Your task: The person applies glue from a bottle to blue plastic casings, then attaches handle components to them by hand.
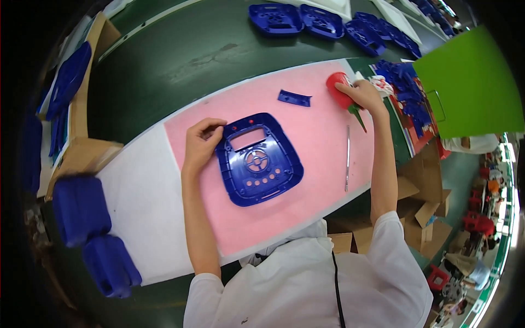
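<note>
A blue plastic housing panel [240, 175] lies on the pink sheet with its ribbed inner side up. It has a window, a round grille and a row of small holes, and two red spots show by its far edge. My left hand [202, 143] pinches the panel's far left corner between thumb and fingers. Farther right, my right hand [367, 94] is wrapped round a red squeeze bottle [340, 90], its green nozzle slanting down over the sheet. A small curved blue strip [294, 98] lies between panel and bottle. Below the bottle rests a thin metal rod [348, 158].
Several blue panels [322, 23] line the table's far side. Small blue parts [407, 98] are heaped at right beside a green board [470, 82]. Blue housings [81, 210] stand at the left edge near a cardboard box [82, 158]. Open cartons [424, 191] sit at the right.
</note>
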Tool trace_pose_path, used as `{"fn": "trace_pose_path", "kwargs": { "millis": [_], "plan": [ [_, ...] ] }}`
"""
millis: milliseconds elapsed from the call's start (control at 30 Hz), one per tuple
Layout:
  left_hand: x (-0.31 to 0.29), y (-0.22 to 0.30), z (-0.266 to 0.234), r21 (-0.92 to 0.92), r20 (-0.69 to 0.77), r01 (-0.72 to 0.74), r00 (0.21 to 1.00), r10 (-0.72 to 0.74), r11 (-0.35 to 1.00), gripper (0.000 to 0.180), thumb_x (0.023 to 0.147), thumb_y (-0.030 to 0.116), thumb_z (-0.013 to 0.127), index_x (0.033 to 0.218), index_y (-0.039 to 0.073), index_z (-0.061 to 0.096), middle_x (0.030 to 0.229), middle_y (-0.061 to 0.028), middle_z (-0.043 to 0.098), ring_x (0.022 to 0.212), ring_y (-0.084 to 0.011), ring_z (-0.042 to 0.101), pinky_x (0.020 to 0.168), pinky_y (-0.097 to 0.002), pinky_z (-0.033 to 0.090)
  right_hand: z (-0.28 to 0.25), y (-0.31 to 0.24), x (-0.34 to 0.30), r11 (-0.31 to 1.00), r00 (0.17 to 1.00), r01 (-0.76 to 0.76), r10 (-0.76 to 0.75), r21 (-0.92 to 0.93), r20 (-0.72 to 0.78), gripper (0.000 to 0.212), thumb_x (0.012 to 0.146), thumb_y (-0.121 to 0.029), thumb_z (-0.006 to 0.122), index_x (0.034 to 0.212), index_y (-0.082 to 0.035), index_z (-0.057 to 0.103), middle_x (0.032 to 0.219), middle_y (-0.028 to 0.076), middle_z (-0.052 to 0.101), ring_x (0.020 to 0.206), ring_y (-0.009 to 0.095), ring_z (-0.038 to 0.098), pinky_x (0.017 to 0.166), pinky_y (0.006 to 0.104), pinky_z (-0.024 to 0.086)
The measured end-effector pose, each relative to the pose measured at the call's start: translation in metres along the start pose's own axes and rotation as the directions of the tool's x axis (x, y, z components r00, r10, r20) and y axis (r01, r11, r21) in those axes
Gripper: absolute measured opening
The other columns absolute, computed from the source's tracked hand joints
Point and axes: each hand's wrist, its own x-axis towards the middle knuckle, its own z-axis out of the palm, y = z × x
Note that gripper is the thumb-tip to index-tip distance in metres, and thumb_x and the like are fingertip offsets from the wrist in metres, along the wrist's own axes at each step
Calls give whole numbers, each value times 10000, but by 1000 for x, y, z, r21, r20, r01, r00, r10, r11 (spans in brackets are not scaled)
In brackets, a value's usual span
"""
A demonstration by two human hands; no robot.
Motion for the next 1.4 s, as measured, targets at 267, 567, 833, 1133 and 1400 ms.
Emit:
{"fn": "trace_pose_path", "kwargs": {
  "millis": [267, 567, 833, 1133, 1400],
  "plan": [
    [4, 2, 2, -3, 21, 15, 1000, -15, 1000, 145, 883, 0, 610, 1011, -16, 678, 924, -22, 656, 807, -63, 577, 724, -204, 464, 1, 12, 5, 909, 941, 156, -256, -387, -222, 602, 793, -553, 593, 877, 36, 680, 824, 228, 683, 773, 365, 676, 704, 448, 532],
    [3, 3, 0, 42, 13, 31, 999, -32, 999, 144, 887, 5, 614, 1015, -14, 678, 931, -25, 658, 822, -75, 587, 746, -209, 470, 5, 30, -97, 905, 906, 256, -347, -340, -241, 333, 778, -359, 673, 799, -27, 694, 723, 123, 683, 686, 305, 669, 637, 422, 526],
    [6, 5, 3, 48, 4, -7, 1000, 7, 999, 138, 882, -5, 615, 1004, -18, 679, 902, -21, 645, 816, -78, 575, 738, -208, 460, 51, 48, -136, 968, 974, 223, -226, -119, -20, 182, 645, -170, 721, 683, -18, 629, 627, 95, 643, 588, 258, 623, 584, 359, 483],
    [5, 4, 2, 32, 6, 16, 1000, -16, 999, 137, 884, -2, 618, 1004, -15, 681, 909, -15, 645, 797, -64, 571, 717, -194, 455, 44, 90, -119, 935, 910, 280, -331, -220, -248, 115, 680, -44, 633, 791, -16, 649, 718, 135, 657, 704, 316, 643, 654, 407, 502],
    [5, 0, 0, 17, 5, 1, 1000, -1, 1000, 139, 886, 4, 618, 1009, -13, 680, 908, -12, 647, 788, -55, 565, 709, -194, 454, 44, 73, -120, 925, 851, 307, -373, -226, -369, 118, 745, -87, 654, 844, -22, 659, 782, 121, 654, 727, 279, 647, 665, 384, 505]
  ]
}}
